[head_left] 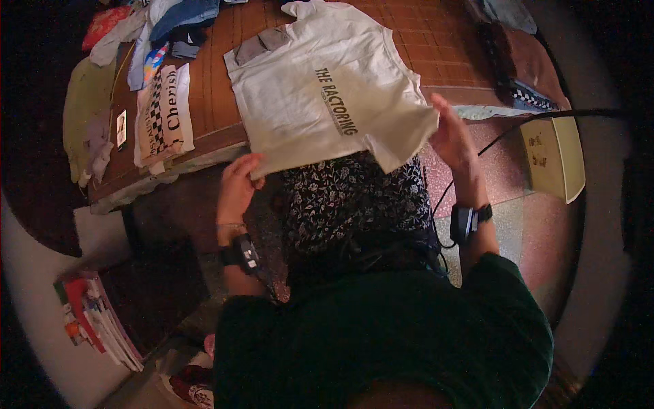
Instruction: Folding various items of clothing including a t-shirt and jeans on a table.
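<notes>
A white T-shirt [293, 88] with dark printing on its front lies spread over the edge of a bed with a brown checked cover. My left hand [238, 187] pinches the shirt's near left corner. On the other side, my right hand [453, 133] grips a right-hand edge, lifting that part so the cloth folds and hangs over my lap. The right fingertips are partly hidden behind the fabric. A small grey-brown patch of cloth [262, 44] shows at the shirt's far left part.
Left on the bed [218, 102] lie a folded white printed cloth [163, 116], a phone [122, 129] and heaped clothes [177, 20]. A yellow bin [555, 157] stands on the floor at right. Books [102, 320] are stacked at lower left. A black cable [504, 140] crosses the right side.
</notes>
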Action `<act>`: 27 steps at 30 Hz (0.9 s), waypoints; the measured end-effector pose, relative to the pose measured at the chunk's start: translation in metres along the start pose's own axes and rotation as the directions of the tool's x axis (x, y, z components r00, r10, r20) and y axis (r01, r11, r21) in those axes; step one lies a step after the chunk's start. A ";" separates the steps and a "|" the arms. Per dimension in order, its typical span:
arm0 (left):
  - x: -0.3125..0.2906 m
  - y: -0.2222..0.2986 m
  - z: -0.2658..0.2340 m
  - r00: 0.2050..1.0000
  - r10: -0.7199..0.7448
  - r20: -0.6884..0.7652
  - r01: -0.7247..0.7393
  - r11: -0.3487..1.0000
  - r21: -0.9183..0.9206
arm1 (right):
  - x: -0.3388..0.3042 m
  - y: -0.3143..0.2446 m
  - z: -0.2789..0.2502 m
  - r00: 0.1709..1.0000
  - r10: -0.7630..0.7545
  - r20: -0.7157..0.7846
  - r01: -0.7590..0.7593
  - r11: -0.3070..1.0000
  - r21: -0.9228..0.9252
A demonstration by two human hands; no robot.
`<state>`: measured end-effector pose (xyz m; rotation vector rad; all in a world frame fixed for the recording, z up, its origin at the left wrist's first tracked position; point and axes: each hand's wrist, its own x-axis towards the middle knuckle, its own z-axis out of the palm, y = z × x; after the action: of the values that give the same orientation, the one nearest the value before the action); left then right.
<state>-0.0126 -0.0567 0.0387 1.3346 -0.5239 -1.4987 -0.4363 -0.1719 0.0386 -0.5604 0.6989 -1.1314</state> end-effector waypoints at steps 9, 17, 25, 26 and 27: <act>0.124 0.012 -0.042 1.000 -0.004 -0.001 0.003 0.951 -0.308 | 0.157 -0.007 0.038 0.990 -0.097 0.098 0.106 0.990 -0.088; 0.101 -0.003 -0.033 0.944 0.173 -0.282 -0.066 0.934 0.352 | 0.136 0.000 -0.062 0.873 -0.481 -0.084 0.013 0.196 -0.981; 0.091 -0.006 -0.025 0.910 0.191 -0.368 -0.011 0.899 0.438 | 0.118 -0.003 -0.033 0.939 -0.342 0.021 0.010 -0.033 -0.999; 0.091 -0.004 -0.024 0.922 0.149 -0.358 0.010 0.914 0.406 | 0.117 -0.004 -0.029 0.937 -0.349 0.016 -0.008 -0.068 -0.998; 0.091 -0.001 -0.023 0.932 0.108 -0.346 0.032 0.927 0.374 | 0.117 -0.006 -0.026 0.934 -0.356 0.012 -0.026 -0.103 -0.994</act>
<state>0.0194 -0.1291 -0.0118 1.8426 -0.6110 -1.1110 -0.4290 -0.2856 0.0003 -1.9320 1.8321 -0.6539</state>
